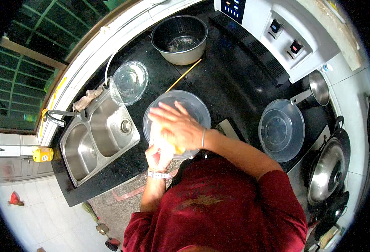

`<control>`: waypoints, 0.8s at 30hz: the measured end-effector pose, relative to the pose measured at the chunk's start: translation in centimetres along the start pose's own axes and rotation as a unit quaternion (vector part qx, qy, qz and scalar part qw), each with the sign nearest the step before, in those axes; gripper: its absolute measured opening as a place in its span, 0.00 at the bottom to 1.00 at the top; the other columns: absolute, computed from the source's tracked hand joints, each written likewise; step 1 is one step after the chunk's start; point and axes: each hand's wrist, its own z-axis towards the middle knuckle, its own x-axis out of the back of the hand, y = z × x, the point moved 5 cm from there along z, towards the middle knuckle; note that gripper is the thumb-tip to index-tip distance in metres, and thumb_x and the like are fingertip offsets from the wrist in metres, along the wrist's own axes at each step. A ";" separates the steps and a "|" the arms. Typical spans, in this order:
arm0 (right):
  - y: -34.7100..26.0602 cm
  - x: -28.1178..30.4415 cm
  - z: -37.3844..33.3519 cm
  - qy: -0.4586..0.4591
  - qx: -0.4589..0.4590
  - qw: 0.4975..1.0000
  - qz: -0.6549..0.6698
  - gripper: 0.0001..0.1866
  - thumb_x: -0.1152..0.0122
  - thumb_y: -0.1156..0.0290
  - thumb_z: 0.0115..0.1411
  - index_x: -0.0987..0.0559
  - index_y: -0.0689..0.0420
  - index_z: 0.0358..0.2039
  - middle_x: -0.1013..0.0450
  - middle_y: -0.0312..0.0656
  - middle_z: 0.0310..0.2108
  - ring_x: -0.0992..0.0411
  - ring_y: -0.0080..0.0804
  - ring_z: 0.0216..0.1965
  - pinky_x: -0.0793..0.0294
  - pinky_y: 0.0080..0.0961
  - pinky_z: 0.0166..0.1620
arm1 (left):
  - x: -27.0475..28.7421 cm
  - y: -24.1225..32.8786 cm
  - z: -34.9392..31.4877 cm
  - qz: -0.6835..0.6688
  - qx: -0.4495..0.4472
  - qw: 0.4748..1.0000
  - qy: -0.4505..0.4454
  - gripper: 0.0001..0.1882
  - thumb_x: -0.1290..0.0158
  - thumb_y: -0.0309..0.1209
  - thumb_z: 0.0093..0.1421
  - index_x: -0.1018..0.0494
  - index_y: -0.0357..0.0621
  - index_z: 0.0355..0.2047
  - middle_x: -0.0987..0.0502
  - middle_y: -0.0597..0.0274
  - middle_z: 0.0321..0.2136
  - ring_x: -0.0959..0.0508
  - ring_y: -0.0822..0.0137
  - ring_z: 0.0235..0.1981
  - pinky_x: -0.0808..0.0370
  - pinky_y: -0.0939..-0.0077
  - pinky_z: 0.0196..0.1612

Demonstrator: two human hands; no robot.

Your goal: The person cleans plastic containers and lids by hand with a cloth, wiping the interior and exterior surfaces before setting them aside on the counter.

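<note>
Both hands meet over a clear plastic bowl [198, 105] near the counter's front edge. Between them is a pale yellow thing [178, 148], washed out by glare and partly covered, so its kind cannot be made out. My left hand [157, 158] grips it from below with closed fingers. Across its top lies my right hand [180, 128], palm down, fingers stretched out and slightly apart. A thin wooden stick [184, 74] lies on the counter behind the bowl.
A double steel sink [93, 136] is at the left, beside a round clear lid [130, 83]. A black-lined pot [180, 58] stands at the back. At the right are another clear bowl [281, 147], a steel saucepan [318, 89] and a lidded wok [328, 170].
</note>
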 end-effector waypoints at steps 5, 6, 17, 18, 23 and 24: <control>7.5 1.9 -1.0 0.054 -0.152 0.978 -0.135 0.26 0.61 0.57 0.69 0.38 0.49 0.66 0.43 0.40 0.68 0.50 0.43 0.70 0.56 0.59 0.67 | -0.9 -0.2 0.1 -0.050 0.023 0.996 -0.073 0.36 0.46 0.28 0.61 0.45 0.64 0.68 0.54 0.59 0.71 0.55 0.44 0.71 0.34 0.23 0.53; 7.3 2.2 -1.9 0.065 -0.156 0.978 -0.125 0.28 0.57 0.56 0.68 0.37 0.53 0.65 0.43 0.43 0.67 0.49 0.44 0.69 0.55 0.57 0.67 | -0.5 -0.5 0.1 -0.072 0.021 0.996 -0.056 0.37 0.46 0.27 0.61 0.46 0.64 0.68 0.55 0.58 0.71 0.56 0.43 0.71 0.34 0.25 0.55; 5.0 -0.3 1.8 0.003 -0.084 0.966 -0.244 0.30 0.60 0.49 0.68 0.36 0.53 0.64 0.44 0.43 0.68 0.51 0.43 0.70 0.59 0.58 0.68 | 0.8 -0.1 0.0 -0.077 0.033 0.994 -0.064 0.33 0.48 0.29 0.63 0.44 0.59 0.67 0.51 0.49 0.69 0.48 0.37 0.68 0.28 0.28 0.50; 7.4 0.6 1.3 0.043 -0.135 0.961 -0.237 0.28 0.54 0.54 0.66 0.33 0.55 0.62 0.41 0.46 0.66 0.47 0.44 0.69 0.54 0.60 0.66 | 0.4 0.0 0.2 -0.066 0.029 0.995 -0.062 0.32 0.48 0.28 0.63 0.42 0.58 0.67 0.51 0.48 0.69 0.50 0.35 0.68 0.28 0.28 0.50; 3.2 0.8 -3.7 0.054 -0.064 0.981 -0.174 0.28 0.55 0.59 0.67 0.36 0.59 0.64 0.41 0.48 0.66 0.47 0.42 0.69 0.56 0.55 0.68 | 0.5 -0.2 0.7 -0.047 0.047 0.996 -0.066 0.34 0.46 0.28 0.62 0.43 0.57 0.67 0.50 0.47 0.69 0.46 0.40 0.67 0.28 0.29 0.51; 0.3 0.4 -3.6 0.070 -0.035 0.992 -0.096 0.28 0.54 0.57 0.66 0.34 0.59 0.62 0.41 0.49 0.66 0.47 0.43 0.69 0.56 0.58 0.67 | 0.7 -0.2 0.7 -0.047 0.052 0.996 -0.059 0.34 0.46 0.28 0.61 0.43 0.57 0.67 0.50 0.47 0.69 0.45 0.40 0.67 0.28 0.29 0.51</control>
